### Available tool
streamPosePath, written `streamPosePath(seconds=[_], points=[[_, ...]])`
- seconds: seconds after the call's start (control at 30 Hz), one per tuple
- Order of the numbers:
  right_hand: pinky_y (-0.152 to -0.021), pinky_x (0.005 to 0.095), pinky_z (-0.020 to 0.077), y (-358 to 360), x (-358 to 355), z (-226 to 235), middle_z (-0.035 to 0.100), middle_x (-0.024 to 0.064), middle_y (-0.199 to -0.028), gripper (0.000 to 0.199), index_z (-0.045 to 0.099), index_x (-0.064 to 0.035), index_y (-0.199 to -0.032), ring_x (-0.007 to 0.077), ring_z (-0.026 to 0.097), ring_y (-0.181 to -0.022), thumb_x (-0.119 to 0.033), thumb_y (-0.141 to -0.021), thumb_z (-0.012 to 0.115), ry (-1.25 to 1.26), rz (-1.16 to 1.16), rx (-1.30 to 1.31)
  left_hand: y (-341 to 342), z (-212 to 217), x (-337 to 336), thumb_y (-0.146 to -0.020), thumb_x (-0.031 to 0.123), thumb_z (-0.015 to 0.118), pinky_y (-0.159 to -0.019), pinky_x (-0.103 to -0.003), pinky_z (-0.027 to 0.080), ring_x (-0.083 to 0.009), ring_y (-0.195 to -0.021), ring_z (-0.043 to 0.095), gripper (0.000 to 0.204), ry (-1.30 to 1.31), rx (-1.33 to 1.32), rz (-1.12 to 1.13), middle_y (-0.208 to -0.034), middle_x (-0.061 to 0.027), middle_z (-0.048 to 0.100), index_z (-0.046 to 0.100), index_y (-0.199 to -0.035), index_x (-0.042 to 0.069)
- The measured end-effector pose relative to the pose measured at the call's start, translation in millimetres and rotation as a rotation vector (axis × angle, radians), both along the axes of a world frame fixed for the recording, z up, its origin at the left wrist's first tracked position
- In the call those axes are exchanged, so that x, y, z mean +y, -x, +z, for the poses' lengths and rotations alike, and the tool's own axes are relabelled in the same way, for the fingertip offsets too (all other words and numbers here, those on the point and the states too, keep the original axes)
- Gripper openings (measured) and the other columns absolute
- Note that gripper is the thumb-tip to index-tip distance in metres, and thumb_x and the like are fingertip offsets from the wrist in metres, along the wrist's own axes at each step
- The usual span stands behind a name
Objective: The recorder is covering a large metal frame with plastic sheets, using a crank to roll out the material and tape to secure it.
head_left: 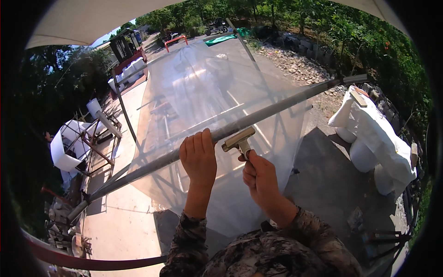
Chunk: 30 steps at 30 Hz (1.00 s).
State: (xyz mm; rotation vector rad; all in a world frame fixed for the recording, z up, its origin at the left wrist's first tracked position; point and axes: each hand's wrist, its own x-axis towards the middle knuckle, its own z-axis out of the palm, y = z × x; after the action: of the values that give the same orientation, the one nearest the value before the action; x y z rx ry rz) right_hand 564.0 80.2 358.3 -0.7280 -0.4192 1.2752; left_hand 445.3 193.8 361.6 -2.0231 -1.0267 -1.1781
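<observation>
A long grey pipe (272, 107) slants across the view, with clear plastic film (198, 92) draped over and below it. My left hand (198, 159) reaches up to the pipe's middle, its fingers curled over the top and gripping it with the film. Just to the right, my right hand (263, 177) is closed round the handle of a pale metallic T-shaped hand tool (238, 140). The tool's head lies along the pipe's lower edge; whether it touches the film I cannot tell. My fingers partly hide its handle.
A frame of dark poles (123, 108) stands beneath the film. White sacks under a white sheet (380, 131) lie at the right, near a rubble strip (300, 64). White bent panels on a metal rack (69, 147) stand at the left. A dark red curved bar (92, 263) crosses the lower left.
</observation>
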Motion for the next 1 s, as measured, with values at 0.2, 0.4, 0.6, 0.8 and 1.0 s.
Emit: streamPosePath(seconds=[0.2,0.4,0.6,0.8,1.0], points=[[-0.042,0.0200,0.0238,21,22,-10,0.032,-0.0062,-0.055,0.033,0.058,0.0035,-0.097,0.0039,0.030,-0.046,-0.028,-0.097,0.049,-0.017,-0.053,-0.027,1,-3,-1,-0.077,0.005,0.062,-0.086,-0.037,0.040,-0.0228,-0.090,0.056,0.036,-0.019,0.009,0.013,-0.093,-0.0056,0.059,0.055,-0.113,0.004],[-0.043,0.0207,0.0271,24,38,-20,0.037,-0.0050,-0.058,0.032,0.059,0.0019,-0.102,0.0044,0.034,-0.049,-0.028,-0.095,0.053,-0.038,0.000,-0.057,1,-4,-4,-0.076,-0.001,0.054,-0.088,-0.037,0.039,-0.0231,-0.092,0.055,0.045,0.067,0.001,-0.014,-0.095,-0.0068,0.058,0.053,-0.120,0.000],[-0.047,0.0222,0.0353,-43,9,-44,0.049,-0.0020,-0.066,0.033,0.058,-0.0005,-0.112,0.0055,0.044,-0.054,-0.028,-0.094,0.054,0.090,-0.023,-0.313,2,38,-46,-0.077,0.000,0.048,-0.105,-0.048,0.028,-0.0305,-0.118,0.048,0.048,0.269,-0.068,-0.248,-0.119,-0.0152,0.055,0.047,-0.125,-0.001],[-0.047,0.0215,0.0361,-143,-113,-151,0.048,-0.0035,-0.065,0.022,0.058,-0.0021,-0.102,0.0057,0.044,-0.054,-0.022,-0.094,0.052,0.422,-0.339,-0.028,-93,43,-39,-0.090,0.026,0.055,-0.108,-0.050,0.024,-0.0308,-0.126,0.042,0.045,0.210,0.145,-0.294,-0.128,-0.0139,0.051,0.046,-0.127,0.003],[-0.047,0.0210,0.0362,-245,-243,-217,0.047,-0.0033,-0.067,0.018,0.056,-0.0043,-0.100,0.0062,0.043,-0.055,-0.020,-0.093,0.053,0.446,-0.681,0.379,-112,24,-21,-0.088,0.047,0.055,-0.068,-0.034,0.051,-0.0235,-0.080,0.065,0.043,0.107,0.273,-0.035,-0.086,-0.0054,0.067,0.063,-0.101,0.008]])
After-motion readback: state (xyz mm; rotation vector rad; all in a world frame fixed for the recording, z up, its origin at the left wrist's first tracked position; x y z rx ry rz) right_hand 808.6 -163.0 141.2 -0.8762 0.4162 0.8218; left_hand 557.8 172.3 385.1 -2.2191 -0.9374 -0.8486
